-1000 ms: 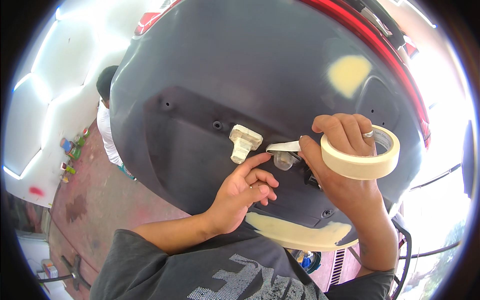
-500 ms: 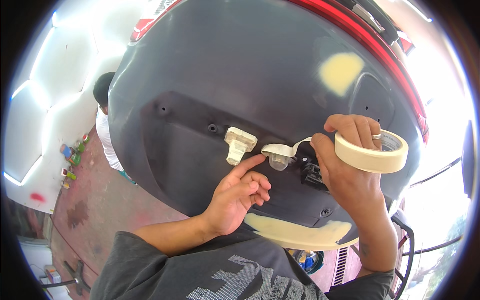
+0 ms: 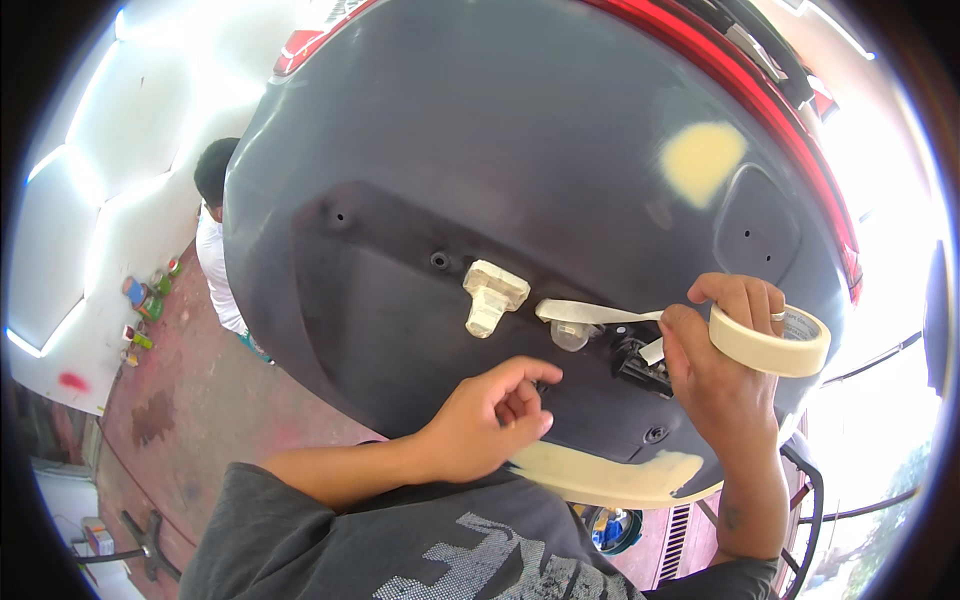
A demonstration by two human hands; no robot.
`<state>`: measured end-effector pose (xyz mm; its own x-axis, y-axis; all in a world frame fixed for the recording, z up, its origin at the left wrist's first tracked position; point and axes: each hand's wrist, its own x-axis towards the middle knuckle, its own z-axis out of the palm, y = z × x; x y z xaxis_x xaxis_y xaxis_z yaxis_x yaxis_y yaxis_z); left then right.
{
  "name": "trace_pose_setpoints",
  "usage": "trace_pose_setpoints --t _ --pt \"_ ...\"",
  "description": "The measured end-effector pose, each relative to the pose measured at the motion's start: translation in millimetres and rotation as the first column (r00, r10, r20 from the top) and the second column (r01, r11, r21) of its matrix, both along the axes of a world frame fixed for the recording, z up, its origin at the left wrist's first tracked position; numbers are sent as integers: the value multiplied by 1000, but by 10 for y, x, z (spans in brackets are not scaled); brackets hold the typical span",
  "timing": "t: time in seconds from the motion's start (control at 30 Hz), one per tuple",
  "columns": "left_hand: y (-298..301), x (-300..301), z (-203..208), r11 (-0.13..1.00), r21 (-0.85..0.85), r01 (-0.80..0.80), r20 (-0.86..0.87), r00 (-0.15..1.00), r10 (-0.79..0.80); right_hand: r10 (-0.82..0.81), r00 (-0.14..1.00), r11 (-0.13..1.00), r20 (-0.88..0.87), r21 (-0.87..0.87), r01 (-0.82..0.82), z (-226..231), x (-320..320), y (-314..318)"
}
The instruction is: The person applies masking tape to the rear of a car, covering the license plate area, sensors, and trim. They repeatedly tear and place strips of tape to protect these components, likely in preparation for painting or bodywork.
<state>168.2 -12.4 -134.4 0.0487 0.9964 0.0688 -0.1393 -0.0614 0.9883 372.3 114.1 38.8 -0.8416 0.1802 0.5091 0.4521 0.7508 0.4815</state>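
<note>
My right hand (image 3: 722, 365) grips a roll of cream masking tape (image 3: 768, 352), its fingers through the ring. From the thumb and fingertips a tape strip (image 3: 610, 314) runs left to a small clear lens (image 3: 571, 337) on the dark grey tailgate (image 3: 480, 130), covering the lens's upper edge. Left of that sits a T-shaped part (image 3: 494, 297) wrapped in tape. Below the lens, my left hand (image 3: 480, 420) is off the panel, thumb and bent index finger apart, other fingers curled, nothing visible in it. A black latch-like fitting (image 3: 642, 372) lies partly behind my right hand.
Yellowish filler patches (image 3: 703, 163) mark the tailgate, which has several small holes. A person in a white top (image 3: 215, 265) stands beyond its left edge. Cans (image 3: 150, 305) line the wall on the left. A black stand (image 3: 150, 545) is on the reddish floor (image 3: 200, 440).
My left hand has dropped from the strip's end and come away from the lens. The right hand has shifted right and down with the roll, and the strip has gone from wavy to straight.
</note>
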Motion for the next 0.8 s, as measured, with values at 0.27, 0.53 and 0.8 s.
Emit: trace_pose_setpoints --t 0.27,0.53,0.8 --pt "267 -441 303 367 915 -166 -265 439 859 -65 985 988 -162 -150 41 -32 34 6" --pt "495 -370 417 441 888 -127 -381 333 863 91 994 993 -53 -64 -95 -122 -11 -88" --pt "487 -385 353 414 892 -182 -327 373 868 23 996 1000 -86 -16 -25 -587 -32 -48"
